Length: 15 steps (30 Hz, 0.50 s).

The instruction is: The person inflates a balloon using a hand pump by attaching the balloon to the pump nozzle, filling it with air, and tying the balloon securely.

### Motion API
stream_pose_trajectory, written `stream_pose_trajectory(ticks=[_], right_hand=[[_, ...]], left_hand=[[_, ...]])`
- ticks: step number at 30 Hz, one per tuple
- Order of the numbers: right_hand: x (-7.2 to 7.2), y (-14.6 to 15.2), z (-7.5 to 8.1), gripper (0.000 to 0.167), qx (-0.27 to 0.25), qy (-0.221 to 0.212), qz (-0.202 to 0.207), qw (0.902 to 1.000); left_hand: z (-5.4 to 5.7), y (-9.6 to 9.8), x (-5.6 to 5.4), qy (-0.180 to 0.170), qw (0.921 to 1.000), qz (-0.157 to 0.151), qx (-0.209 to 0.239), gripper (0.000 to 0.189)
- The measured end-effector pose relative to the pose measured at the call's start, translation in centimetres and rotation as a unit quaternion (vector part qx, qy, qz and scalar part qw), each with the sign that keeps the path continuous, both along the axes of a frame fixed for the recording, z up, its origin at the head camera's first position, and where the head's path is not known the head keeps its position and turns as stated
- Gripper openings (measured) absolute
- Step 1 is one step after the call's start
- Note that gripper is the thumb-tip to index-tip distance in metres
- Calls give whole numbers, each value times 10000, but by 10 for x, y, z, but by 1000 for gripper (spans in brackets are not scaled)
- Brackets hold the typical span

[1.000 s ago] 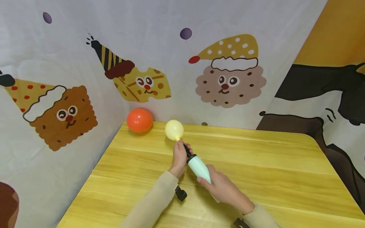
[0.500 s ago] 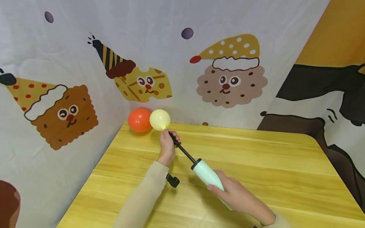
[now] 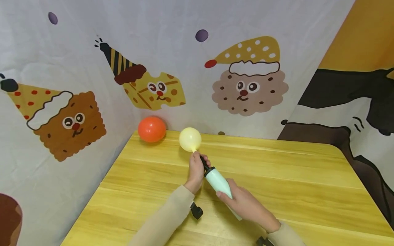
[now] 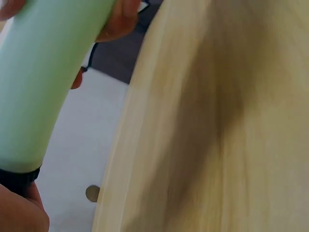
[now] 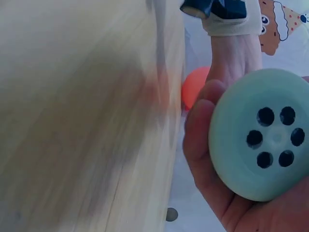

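A mint-green hand pump [image 3: 218,181] with a black nozzle end slants above the wooden table. My right hand [image 3: 246,201] grips its body; the right wrist view shows the pump's round end [image 5: 277,137] with several holes, fingers curled round it. With my left hand [image 3: 197,168] I hold the black handle end and pinch the neck of a small yellow balloon [image 3: 190,139] fitted there. The balloon is round and partly inflated. Handle and mint body stand close together, so the black rod between them is hidden. In the left wrist view the pump body [image 4: 48,82] fills the upper left.
A red inflated balloon [image 3: 152,129] rests at the table's back left corner, left of the yellow one. The wooden table [image 3: 292,177] ends against a cloth backdrop [image 3: 197,85] printed with cartoon biscuits and cheese. A black wrist camera mount [image 3: 196,210] sticks out from my left sleeve.
Half a second ago the black rod was drawn out; now it is pushed back in. My hands have come together, the yellow balloon moving right, away from the red one, and looking slightly bigger than one second ago.
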State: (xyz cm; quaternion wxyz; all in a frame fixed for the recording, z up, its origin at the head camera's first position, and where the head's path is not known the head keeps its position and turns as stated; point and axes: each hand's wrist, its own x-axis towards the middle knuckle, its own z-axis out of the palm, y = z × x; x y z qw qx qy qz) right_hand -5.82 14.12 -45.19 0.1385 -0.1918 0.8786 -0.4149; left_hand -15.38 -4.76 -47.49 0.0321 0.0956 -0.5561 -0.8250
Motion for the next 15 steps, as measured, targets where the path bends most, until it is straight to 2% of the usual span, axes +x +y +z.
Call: stream_pose_trajectory(ticks=[4,9,12,15], right_hand=[[-4,-6,0,69,-29,-54,-74,10000],[-2,-4,2,70,-101,-141,-85,9998],[3,6,6,67,-91,-124,86,9998],[9,20,11,61,-23,-59,360,9993]], left_hand=[[0,2,-2,38,9998,106,-174,38],[6,-5,-16,174,9992,354,2,37],[14,-19,-29,343,9972,602,269,36],[27,-41,-37,467,9931,950,499,37]])
